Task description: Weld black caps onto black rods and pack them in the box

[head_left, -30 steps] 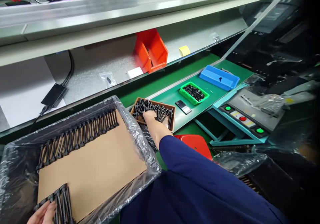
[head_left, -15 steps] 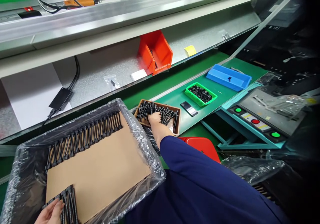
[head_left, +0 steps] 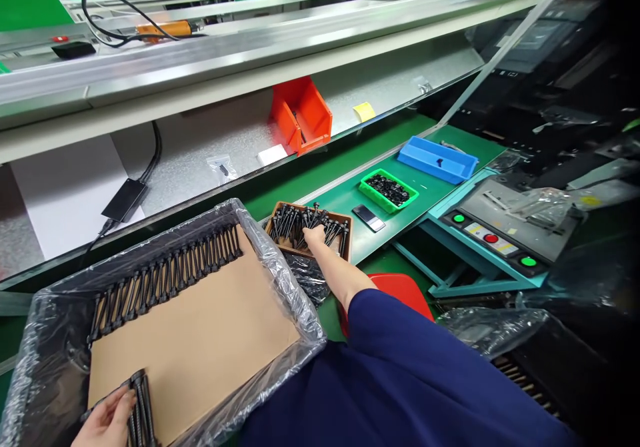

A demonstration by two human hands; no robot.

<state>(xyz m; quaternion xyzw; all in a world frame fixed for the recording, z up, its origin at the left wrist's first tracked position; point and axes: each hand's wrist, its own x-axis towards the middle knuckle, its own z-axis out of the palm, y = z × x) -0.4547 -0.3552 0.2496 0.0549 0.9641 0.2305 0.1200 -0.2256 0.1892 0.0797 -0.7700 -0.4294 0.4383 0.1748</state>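
My left hand (head_left: 109, 419) is at the lower left, its thumb and fingers closed on a bunch of black ribbed rods (head_left: 142, 404) over the cardboard. These rods have thicker ends. My right hand (head_left: 315, 235) reaches into a brown tray (head_left: 349, 239) heaped with similar black ribbed rods (head_left: 287, 224). Its fingers are bent down among the rods, and the fingertips are partly hidden. Between my hands stands a plastic-lined box (head_left: 300, 327) with a cardboard sheet (head_left: 200, 340) inside. A row of black ribbed rods (head_left: 167, 274) lies along the sheet's far edge.
Right of the tray are a phone (head_left: 369, 218), a green bin of small black parts (head_left: 410, 200) and a blue bin (head_left: 425, 150). A red stool (head_left: 400, 294) and a button panel (head_left: 490, 238) stand nearer. An orange bin (head_left: 320, 134) sits on the shelf above.
The view has shifted slightly, and the bench things on the right appear farther left. My right hand has moved a little to the right within the tray. My left hand stays at the bunch.
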